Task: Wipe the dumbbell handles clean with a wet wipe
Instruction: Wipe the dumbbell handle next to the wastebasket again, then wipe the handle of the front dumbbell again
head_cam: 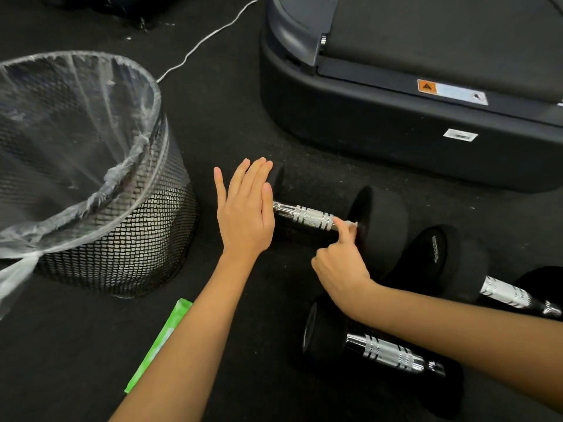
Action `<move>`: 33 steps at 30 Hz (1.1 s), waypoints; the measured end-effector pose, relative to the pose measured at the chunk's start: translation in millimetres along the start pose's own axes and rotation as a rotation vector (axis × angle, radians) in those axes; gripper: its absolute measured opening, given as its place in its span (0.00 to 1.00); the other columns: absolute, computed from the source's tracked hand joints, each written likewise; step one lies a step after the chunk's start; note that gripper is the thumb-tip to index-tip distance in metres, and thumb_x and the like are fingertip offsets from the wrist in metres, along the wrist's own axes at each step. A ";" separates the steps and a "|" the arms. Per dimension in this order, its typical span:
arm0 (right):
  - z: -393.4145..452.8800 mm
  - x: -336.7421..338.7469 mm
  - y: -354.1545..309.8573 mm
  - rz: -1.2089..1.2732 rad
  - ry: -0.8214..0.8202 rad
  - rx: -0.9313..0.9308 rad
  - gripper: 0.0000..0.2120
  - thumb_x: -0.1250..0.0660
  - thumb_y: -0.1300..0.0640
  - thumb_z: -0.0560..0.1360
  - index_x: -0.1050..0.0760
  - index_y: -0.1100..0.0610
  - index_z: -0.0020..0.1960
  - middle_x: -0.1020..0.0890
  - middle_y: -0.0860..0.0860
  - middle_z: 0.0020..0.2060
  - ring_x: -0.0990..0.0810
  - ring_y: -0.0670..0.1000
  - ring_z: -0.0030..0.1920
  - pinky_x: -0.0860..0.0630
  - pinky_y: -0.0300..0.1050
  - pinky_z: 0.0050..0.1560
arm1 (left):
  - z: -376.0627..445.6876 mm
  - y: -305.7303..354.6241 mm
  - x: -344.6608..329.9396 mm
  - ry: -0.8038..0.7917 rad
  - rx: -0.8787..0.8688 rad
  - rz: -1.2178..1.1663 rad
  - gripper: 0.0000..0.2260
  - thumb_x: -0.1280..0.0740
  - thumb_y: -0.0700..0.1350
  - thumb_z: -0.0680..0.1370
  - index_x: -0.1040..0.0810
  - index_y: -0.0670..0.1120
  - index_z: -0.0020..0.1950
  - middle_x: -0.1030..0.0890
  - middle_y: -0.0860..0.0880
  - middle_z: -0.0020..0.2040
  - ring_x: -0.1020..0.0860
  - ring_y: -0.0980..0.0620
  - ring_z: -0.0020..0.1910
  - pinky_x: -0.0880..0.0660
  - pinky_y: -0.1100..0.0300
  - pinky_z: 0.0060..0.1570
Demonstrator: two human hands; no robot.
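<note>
1. Since its heads are thick black blocks on a steel bar, the dumbbell (329,214) is judged heavy and stiff; it lies on the floor (237,132) between the bin (122,239) and the treadmill (396,132).
2. The left hand (245,213) is held flat, its fingers straight and together, against the dumbbell's left head, which is mostly hidden behind it; the weight appears to be steadied against rolling in this way.
3. A small white wad, taken to be the wipe (350,223), is pinched by the right hand (339,263) and pressed to the handle (304,215) just beside the right head.
4. The handle is judged hard, with a rough knurled middle where the wipe may drag and smooth ends where it should slide.
5. The wipe is judged light, soft and damp; it is best kept bunched under the fingertips.
6. If the dumbbell must be turned, a head is better taken hold of than the wet bar.
7. Two more dumbbells (396,354) (505,295) lie near the right arm, and a green pack (161,339) lies by the left forearm.
</note>
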State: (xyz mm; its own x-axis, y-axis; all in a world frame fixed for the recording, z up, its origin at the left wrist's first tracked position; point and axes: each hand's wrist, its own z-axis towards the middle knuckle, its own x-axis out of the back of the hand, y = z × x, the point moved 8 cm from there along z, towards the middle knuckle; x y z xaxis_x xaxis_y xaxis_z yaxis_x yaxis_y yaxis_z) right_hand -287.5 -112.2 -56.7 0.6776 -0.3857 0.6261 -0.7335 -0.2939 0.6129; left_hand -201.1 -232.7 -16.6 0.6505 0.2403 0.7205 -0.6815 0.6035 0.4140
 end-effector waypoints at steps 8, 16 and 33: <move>1.7 4.7 1.6 0.041 -0.002 0.132 0.11 0.41 0.67 0.79 0.24 0.64 0.58 0.17 0.59 0.45 0.31 0.72 0.64 0.49 0.70 0.72 | 0.5 1.6 -0.4 -0.036 -0.021 0.003 0.19 0.49 0.46 0.84 0.27 0.46 0.72 0.25 0.50 0.71 0.32 0.50 0.74 0.62 0.52 0.77; -47.7 27.3 19.7 0.497 0.349 0.162 0.11 0.42 0.64 0.80 0.21 0.58 0.54 0.20 0.54 0.47 0.19 0.56 0.46 0.44 0.57 0.75 | -1.3 3.2 -1.4 -0.119 0.008 0.008 0.21 0.51 0.48 0.84 0.29 0.47 0.74 0.28 0.50 0.73 0.36 0.51 0.76 0.60 0.48 0.77; -188.4 -106.4 10.4 1.816 0.624 -0.632 0.07 0.42 0.47 0.79 0.33 0.51 0.47 0.21 0.51 0.37 0.20 0.46 0.36 0.26 0.37 0.36 | -145.5 115.5 28.0 -0.494 -0.114 -0.365 0.19 0.45 0.54 0.82 0.24 0.50 0.69 0.24 0.55 0.69 0.33 0.60 0.73 0.44 0.47 0.75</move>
State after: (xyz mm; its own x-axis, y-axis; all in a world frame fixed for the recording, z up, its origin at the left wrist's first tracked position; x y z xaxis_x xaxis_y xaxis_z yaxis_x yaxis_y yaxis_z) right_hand -357.4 90.5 -26.1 -0.6557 0.5127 0.5542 -0.4290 0.3511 -0.8323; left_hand -212.8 -45.6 -29.6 0.5846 -0.3602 0.7270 -0.3865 0.6642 0.6399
